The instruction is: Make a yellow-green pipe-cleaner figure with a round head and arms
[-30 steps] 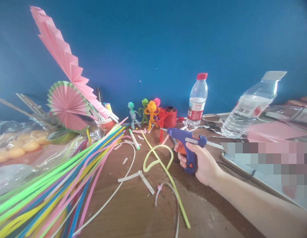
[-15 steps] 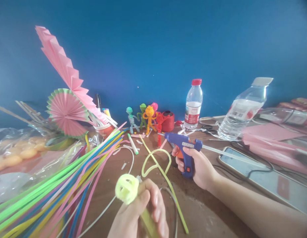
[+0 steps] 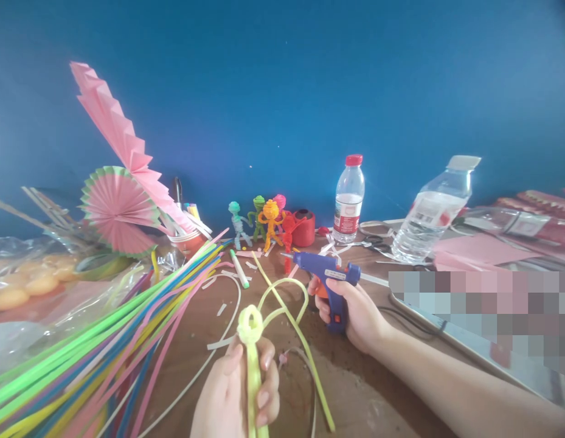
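My left hand [image 3: 243, 383], low in the middle, is closed round a pale yellow pipe-cleaner piece [image 3: 250, 326] with a coiled, hollow head on top and a straight stem running down. My right hand [image 3: 348, 307] grips a blue glue gun [image 3: 321, 266] by its handle, nozzle pointing left, a clear glue stick leaving its back. Beyond my left hand, a bent yellow-green pipe cleaner [image 3: 305, 347] and a loop lie on the brown table [image 3: 355, 395]. Small pipe-cleaner figures [image 3: 271, 220] in several colours stand near the wall.
Many coloured pipe cleaners [image 3: 127, 328] spread across the left side. Pink folded paper fans [image 3: 120, 210] rise behind them. Two bottles, one upright [image 3: 349, 204] and one leaning [image 3: 435, 210], stand at the back right. A white-capped marker [image 3: 239, 269] lies mid-table.
The piece in my left hand has turned upright, its coiled head now further right and facing differently. My right hand and the glue gun sit slightly further left in view.
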A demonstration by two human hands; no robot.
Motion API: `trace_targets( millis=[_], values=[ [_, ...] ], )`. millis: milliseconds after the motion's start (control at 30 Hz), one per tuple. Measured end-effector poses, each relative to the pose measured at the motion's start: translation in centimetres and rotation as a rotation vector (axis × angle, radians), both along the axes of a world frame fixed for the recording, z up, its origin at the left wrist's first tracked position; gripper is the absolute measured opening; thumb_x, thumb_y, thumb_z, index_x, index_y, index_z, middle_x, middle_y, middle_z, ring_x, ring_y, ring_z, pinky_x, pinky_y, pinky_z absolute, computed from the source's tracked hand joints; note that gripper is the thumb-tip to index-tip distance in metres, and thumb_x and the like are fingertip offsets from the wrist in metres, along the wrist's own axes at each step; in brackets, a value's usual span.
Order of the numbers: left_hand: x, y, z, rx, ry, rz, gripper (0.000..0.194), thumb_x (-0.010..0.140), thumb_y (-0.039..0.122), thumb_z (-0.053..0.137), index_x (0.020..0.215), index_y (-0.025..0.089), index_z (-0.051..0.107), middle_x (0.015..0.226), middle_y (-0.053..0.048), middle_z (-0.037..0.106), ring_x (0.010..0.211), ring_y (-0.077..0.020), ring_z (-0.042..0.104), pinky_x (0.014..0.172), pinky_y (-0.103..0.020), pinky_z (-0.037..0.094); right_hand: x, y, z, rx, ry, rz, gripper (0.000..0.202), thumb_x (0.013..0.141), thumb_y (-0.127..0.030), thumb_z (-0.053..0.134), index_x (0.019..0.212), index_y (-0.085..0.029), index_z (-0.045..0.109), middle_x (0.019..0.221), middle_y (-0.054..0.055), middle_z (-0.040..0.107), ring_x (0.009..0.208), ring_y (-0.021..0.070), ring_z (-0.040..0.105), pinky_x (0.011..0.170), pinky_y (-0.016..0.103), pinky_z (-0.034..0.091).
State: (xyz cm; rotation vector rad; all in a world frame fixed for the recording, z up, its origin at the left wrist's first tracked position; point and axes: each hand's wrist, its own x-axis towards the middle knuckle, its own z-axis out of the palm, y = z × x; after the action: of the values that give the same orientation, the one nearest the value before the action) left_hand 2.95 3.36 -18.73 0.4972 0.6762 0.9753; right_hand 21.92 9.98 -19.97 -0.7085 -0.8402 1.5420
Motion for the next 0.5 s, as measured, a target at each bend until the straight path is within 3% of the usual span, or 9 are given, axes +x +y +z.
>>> trace_targets(
  millis=[333,500],
  values=[
    [0.6,0.2,-0.9,0.075,0.124,0.209,0.018,0.069,0.025,0.064,0.067,0.018,0.048,0.064,0.004,0.044,0.046,-0.0057,0.038,0.039,-0.017,0.029,0.1,0.1,-0.1,-0.012,-0.025,0.006,0.014,0.076,-0.030,0.054,0.075,-0.017,0.059,0.077,0.002,0.059,0.049,0.0077,0.043,0.041,0.020,0.033],
    [1.1,-0.1,-0.4,0.102,0.335,0.152,0.022,0.078,0.038,0.056,0.070,0.021,0.046,0.047,0.006,0.045,0.031,-0.0043,0.034,0.031,-0.014,0.025,0.1,0.0,0.0,-0.006,-0.013,0.026,0.014,0.076,-0.030,0.054,0.077,-0.017,0.059,0.075,0.002,0.058,0.049,0.0079,0.043,0.041,0.020,0.033]
  ],
)
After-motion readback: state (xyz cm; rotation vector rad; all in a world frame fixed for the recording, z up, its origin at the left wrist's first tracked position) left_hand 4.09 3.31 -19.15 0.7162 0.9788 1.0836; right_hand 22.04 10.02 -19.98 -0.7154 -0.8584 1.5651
